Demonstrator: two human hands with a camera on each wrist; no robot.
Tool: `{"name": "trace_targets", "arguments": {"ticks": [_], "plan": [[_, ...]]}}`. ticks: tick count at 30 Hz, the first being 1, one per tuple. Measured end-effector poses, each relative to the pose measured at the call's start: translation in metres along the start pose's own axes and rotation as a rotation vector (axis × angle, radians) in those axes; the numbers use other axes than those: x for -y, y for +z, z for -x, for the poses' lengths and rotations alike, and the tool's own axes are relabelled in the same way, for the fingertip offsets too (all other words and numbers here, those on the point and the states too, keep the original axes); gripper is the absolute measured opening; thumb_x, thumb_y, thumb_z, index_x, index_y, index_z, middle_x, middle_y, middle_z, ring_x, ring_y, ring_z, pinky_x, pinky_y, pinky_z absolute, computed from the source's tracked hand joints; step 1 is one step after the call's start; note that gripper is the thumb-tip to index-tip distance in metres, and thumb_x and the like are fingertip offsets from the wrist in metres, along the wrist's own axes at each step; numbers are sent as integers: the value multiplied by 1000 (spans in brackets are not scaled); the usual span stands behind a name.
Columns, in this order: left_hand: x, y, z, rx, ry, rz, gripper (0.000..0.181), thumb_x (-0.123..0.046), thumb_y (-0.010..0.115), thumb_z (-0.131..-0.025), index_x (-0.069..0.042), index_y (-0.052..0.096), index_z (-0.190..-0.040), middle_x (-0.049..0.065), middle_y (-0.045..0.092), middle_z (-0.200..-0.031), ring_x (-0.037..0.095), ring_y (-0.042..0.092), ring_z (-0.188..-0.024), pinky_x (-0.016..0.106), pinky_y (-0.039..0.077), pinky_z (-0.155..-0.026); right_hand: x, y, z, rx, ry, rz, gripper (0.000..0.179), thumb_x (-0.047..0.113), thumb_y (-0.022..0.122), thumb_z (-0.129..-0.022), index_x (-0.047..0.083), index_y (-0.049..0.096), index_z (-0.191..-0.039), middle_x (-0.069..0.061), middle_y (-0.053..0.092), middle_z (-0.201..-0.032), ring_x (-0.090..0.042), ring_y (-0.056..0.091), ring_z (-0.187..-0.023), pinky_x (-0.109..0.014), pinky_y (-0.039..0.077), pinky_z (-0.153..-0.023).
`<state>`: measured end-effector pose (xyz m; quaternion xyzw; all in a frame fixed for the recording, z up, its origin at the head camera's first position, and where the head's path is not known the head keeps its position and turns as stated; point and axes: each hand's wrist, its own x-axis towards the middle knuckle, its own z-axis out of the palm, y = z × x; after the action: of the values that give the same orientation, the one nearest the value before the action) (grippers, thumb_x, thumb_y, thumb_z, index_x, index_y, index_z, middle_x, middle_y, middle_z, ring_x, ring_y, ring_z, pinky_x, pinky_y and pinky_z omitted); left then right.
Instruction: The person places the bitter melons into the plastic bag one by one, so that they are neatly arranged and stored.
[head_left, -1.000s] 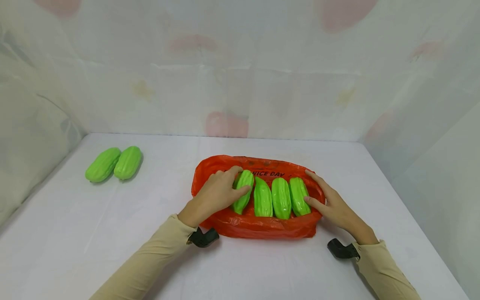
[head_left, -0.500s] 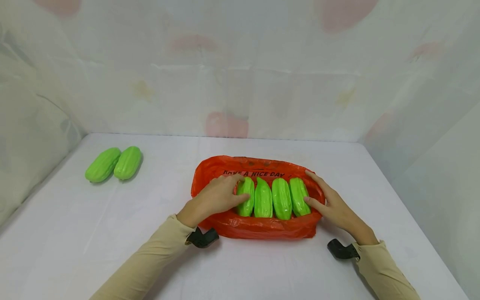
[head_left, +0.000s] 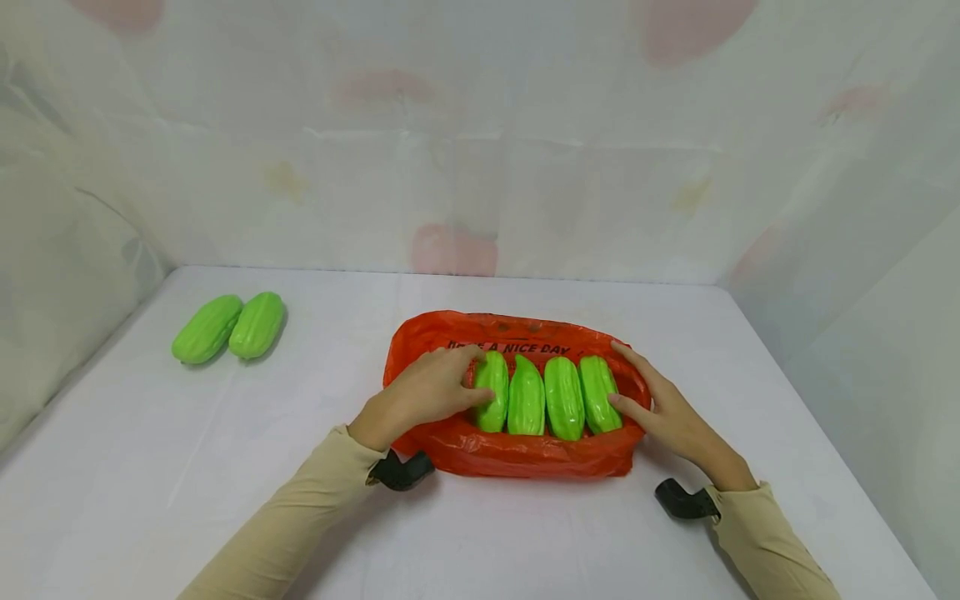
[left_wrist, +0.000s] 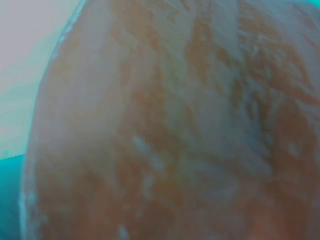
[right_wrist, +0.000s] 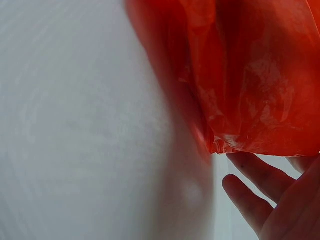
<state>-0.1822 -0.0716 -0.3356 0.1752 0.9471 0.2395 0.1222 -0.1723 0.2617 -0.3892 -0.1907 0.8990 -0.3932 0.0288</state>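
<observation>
An orange-red plastic bag (head_left: 525,457) lies spread open on the table, with lettering on its inner back side. Inside it several green ridged gourds (head_left: 565,398) stand side by side in a row. My left hand (head_left: 427,385) reaches over the bag's left side and holds the leftmost gourd (head_left: 491,408) between thumb and fingers. At the right end my right hand (head_left: 671,417) grips the bag's rim, its thumb inside beside the rightmost gourd (head_left: 597,383). In the right wrist view, fingers (right_wrist: 247,200) show outside the red plastic. Blurred plastic (left_wrist: 165,125) fills most of the left wrist view.
Two more green gourds (head_left: 207,330) lie together at the far left of the white table (head_left: 187,467). A pale patterned sheet (head_left: 577,200) hangs behind the table, and similar covering stands along both sides.
The leftmost gourd, tilted and higher in my left hand a second ago, now stands nearly upright in line with the others. My left hand has shifted slightly left; the right hand stays in place.
</observation>
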Motion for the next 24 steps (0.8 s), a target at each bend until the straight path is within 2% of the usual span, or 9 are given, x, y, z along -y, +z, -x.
{"name": "trace_targets", "arguments": {"ticks": [2, 5, 9, 17, 24], "plan": [[0, 0, 0, 1, 8, -3, 60, -37, 74, -89, -10, 54, -139, 0, 65, -90, 20, 56, -94, 36, 49, -85, 0, 0, 0, 0, -1, -1, 71, 25, 58, -100, 26, 19, -159, -17, 28, -161, -42, 37, -141, -70, 35, -107], [0, 0, 1, 2, 17, -8, 59, -37, 74, -89, -10, 55, -138, 0, 64, -91, 20, 56, -95, 37, 49, -86, 0, 0, 0, -1, -2, 2, 71, 25, 58, -100, 26, 19, -159, -17, 28, -161, -42, 36, -142, -70, 34, -107], [1, -2, 2, 3, 20, -13, 58, -36, 74, -89, -11, 54, -138, -1, 59, -80, 19, 54, -86, 34, 46, -78, 1, 0, 0, -1, -4, 2, 71, 24, 59, -100, 25, 19, -159, -18, 28, -161, -42, 36, -142, -70, 34, -107], [2, -7, 3, -44, 61, 31, 53, -30, 76, -88, -11, 57, -134, -2, 60, -75, 14, 54, -70, 27, 43, -61, 1, 0, 0, -3, -6, 4, 71, 24, 58, -100, 25, 19, -159, -18, 28, -161, -42, 38, -141, -69, 37, -106], [2, -13, 5, -71, 104, 62, 49, -24, 76, -88, -10, 58, -131, -2, 65, -82, 11, 58, -72, 25, 46, -62, 0, 0, 0, -4, -4, 11, 71, 24, 58, -100, 27, 19, -159, -18, 29, -161, -42, 38, -141, -70, 36, -106]]}}
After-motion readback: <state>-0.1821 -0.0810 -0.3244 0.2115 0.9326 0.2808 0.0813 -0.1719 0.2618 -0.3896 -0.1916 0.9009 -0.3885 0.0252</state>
